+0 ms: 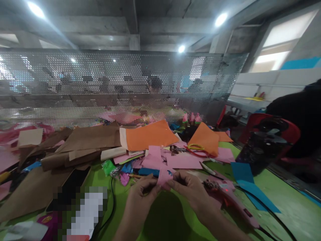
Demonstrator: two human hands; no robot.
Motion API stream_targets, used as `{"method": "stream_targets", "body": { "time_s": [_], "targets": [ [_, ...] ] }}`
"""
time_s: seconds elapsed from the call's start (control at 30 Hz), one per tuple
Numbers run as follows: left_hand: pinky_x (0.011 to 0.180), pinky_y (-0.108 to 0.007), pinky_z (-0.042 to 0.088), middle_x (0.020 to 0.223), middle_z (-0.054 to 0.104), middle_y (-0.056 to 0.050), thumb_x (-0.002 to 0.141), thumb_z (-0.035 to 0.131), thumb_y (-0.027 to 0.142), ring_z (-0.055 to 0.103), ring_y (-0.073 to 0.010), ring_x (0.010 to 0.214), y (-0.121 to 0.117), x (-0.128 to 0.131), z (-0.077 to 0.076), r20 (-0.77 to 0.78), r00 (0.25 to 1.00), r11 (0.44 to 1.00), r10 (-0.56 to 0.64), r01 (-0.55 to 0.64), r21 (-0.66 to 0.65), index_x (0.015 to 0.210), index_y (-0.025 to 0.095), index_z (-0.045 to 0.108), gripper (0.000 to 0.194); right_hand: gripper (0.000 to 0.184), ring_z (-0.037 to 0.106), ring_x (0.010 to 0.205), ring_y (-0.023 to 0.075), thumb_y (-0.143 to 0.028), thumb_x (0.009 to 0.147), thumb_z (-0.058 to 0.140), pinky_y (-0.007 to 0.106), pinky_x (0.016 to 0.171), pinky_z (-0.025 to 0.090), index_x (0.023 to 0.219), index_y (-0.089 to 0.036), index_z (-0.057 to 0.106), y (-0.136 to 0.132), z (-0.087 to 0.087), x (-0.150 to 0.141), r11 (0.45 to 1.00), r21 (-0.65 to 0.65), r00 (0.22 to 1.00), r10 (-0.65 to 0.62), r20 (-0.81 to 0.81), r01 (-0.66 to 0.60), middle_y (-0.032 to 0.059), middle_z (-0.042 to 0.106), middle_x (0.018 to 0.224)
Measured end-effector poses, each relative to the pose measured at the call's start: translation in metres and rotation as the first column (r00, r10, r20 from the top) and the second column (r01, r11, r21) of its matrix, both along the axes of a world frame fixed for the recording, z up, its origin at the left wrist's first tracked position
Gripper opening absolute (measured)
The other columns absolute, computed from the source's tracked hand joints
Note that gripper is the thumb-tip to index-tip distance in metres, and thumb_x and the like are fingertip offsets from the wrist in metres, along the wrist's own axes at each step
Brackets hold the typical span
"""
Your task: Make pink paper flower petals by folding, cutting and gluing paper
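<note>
Between my two hands, above the green table (122,214), is a small piece of pink paper (164,176). My left hand (142,192) pinches its left edge between thumb and fingers. On the other side, my right hand (187,187) grips the lower right edge the same way. Just beyond lie larger pink paper sheets (184,161) and a blue strip-like object (149,172). A pink glue gun (233,197) with a lit red light rests to the right of my right hand, its nozzle end dark and messy.
Brown paper (92,137) and orange sheets (150,135) are piled at the back. Scissors with red and yellow handles (197,150) lie near the orange paper. Blue paper (253,190) and a black cable (271,214) are at right. A perforated metal screen (120,80) stands behind.
</note>
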State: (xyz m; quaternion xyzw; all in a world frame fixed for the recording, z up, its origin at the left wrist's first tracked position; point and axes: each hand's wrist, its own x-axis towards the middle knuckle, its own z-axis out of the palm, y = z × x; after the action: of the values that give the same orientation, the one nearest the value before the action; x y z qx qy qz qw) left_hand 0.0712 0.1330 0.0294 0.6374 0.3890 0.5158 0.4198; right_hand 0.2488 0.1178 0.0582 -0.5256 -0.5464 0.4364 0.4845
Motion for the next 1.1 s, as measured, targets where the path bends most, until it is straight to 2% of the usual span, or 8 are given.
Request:
{"method": "stream_targets", "body": {
  "time_s": [0.3, 0.47, 0.67, 0.83, 0.97, 1.1],
  "targets": [
    [0.086, -0.034, 0.050, 0.088, 0.074, -0.006, 0.080, 0.065, 0.029, 0.065, -0.0232, 0.089, -0.001, 0.000, 0.004, 0.012, 1.000, 0.999, -0.017, 0.018, -0.042, 0.080, 0.021, 0.077, 0.015, 0.022, 0.049, 0.061, 0.0140, -0.037, 0.072, 0.072, 0.026, 0.060, 0.038, 0.069, -0.017, 0.063, -0.004, 0.006, -0.001, 1.000, 0.001, 1.000, -0.006, 0.006, 0.006, -0.0027, 0.057, 0.063],
    [0.085, -0.033, 0.049, 0.089, 0.074, -0.006, 0.079, 0.065, 0.027, 0.065, -0.0230, 0.091, -0.001, 0.000, 0.000, 0.021, 1.000, 0.999, -0.016, 0.017, -0.040, 0.080, 0.021, 0.077, 0.014, 0.020, 0.052, 0.064, 0.0156, -0.036, 0.072, 0.070, 0.027, 0.062, 0.040, 0.070, -0.017, 0.063, -0.005, 0.007, -0.001, 1.000, 0.018, 0.999, -0.010, 0.039, 0.009, -0.0014, 0.059, 0.065],
    [0.079, -0.030, 0.049, 0.087, 0.073, -0.005, 0.081, 0.063, 0.028, 0.065, -0.0214, 0.086, -0.001, -0.001, 0.004, 0.025, 0.999, 0.998, -0.047, 0.048, -0.029, 0.080, 0.022, 0.077, 0.015, 0.018, 0.052, 0.065, 0.0157, -0.034, 0.073, 0.069, 0.028, 0.062, 0.039, 0.074, -0.016, 0.065, -0.005, 0.005, -0.001, 0.999, 0.051, 0.999, -0.009, 0.052, 0.007, -0.0009, 0.060, 0.067],
    [0.083, -0.033, 0.050, 0.091, 0.073, -0.007, 0.078, 0.066, 0.028, 0.065, -0.0235, 0.092, -0.001, -0.002, 0.001, 0.021, 1.000, 0.999, -0.005, 0.006, -0.031, 0.081, 0.020, 0.076, 0.013, 0.024, 0.049, 0.063, 0.0140, -0.039, 0.071, 0.073, 0.025, 0.059, 0.037, 0.074, -0.017, 0.063, -0.007, 0.005, -0.002, 1.000, 0.018, 1.000, -0.002, 0.007, 0.002, -0.0024, 0.057, 0.066],
    [0.086, -0.033, 0.050, 0.095, 0.073, -0.008, 0.078, 0.066, 0.027, 0.064, -0.0245, 0.100, -0.001, 0.000, -0.002, 0.014, 1.000, 1.000, -0.017, 0.017, -0.024, 0.081, 0.021, 0.076, 0.012, 0.029, 0.045, 0.059, 0.0131, -0.043, 0.074, 0.070, 0.025, 0.056, 0.035, 0.067, -0.017, 0.060, -0.007, 0.007, -0.002, 1.000, 0.009, 0.999, -0.018, 0.040, 0.017, -0.0032, 0.052, 0.061],
    [0.089, -0.033, 0.048, 0.095, 0.073, -0.006, 0.080, 0.065, 0.027, 0.063, -0.0242, 0.103, -0.003, 0.001, 0.000, -0.003, 0.999, 0.999, -0.041, 0.041, -0.026, 0.085, 0.022, 0.076, 0.013, 0.025, 0.047, 0.062, 0.0142, -0.041, 0.074, 0.069, 0.026, 0.059, 0.037, 0.068, -0.018, 0.061, -0.006, 0.010, -0.002, 1.000, 0.029, 0.999, -0.009, 0.043, 0.008, -0.0023, 0.054, 0.064]
  ]
}}
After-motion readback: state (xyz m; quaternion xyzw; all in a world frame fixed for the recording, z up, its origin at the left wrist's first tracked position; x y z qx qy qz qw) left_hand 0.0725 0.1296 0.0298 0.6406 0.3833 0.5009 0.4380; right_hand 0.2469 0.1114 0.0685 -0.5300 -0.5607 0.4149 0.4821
